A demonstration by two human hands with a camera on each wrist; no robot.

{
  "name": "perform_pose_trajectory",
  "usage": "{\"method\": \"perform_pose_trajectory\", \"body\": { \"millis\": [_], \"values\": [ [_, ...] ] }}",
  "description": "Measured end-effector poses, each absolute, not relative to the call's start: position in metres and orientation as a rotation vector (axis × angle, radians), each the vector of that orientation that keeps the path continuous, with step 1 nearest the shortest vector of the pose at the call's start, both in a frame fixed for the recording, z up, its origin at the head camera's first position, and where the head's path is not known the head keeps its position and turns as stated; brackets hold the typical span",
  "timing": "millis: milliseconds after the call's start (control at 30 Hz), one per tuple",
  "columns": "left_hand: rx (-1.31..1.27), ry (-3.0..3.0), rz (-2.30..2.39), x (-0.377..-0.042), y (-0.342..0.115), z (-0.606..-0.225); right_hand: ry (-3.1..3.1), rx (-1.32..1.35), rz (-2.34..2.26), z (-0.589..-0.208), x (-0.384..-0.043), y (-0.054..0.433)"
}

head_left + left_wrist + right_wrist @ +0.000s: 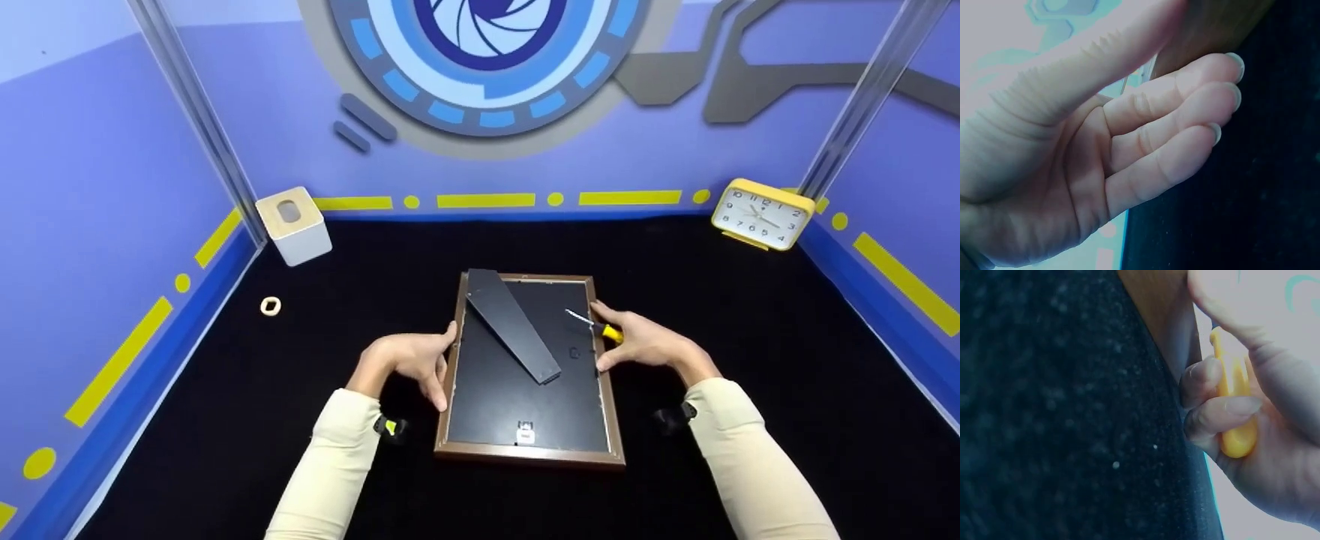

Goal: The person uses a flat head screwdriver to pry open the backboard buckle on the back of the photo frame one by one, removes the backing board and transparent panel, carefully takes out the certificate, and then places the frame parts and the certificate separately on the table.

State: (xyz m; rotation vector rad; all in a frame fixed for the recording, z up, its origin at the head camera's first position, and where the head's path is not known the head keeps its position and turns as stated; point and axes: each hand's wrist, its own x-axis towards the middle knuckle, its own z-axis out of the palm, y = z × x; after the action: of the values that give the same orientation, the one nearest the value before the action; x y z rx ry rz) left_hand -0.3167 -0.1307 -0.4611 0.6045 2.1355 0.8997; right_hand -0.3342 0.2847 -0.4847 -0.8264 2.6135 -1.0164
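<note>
A brown picture frame (529,453) lies face down, its black backing (487,405) up. The dark stand leg (514,326) slants across the backing. At the frame's left side, my left hand (409,360) touches the edge with its thumb and a finger; in the left wrist view three fingers lie loosely bent beside the wooden edge. My right hand (651,341) is at the opposite side, fingertips against the edge. Its curled fingers also hold a screwdriver (613,334) with a yellow handle (1237,433), the metal shaft pointing over the backing.
A white tissue box (300,241) with a wooden top stands at the back left, and a small pale ring (271,306) lies in front of it. At the back right is a yellow alarm clock (761,216). Printed walls enclose the black table (375,285).
</note>
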Motion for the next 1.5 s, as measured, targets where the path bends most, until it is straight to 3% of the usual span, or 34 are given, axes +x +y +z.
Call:
{"method": "perform_pose_trajectory", "body": {
  "millis": [300,633,1500],
  "values": [
    [0.596,2.105,0.956,-0.312,-0.131,-0.461,2.541,-0.879,-0.993,-0.489,-0.332,0.287],
    [0.889,2.411,0.654,-0.313,-0.128,-0.462,2.49,-0.866,-0.98,-0.488,-0.331,0.287],
    [0.944,2.449,0.632,-0.32,-0.139,-0.464,2.511,-0.878,-0.963,-0.485,-0.331,0.286]
  ]
}}
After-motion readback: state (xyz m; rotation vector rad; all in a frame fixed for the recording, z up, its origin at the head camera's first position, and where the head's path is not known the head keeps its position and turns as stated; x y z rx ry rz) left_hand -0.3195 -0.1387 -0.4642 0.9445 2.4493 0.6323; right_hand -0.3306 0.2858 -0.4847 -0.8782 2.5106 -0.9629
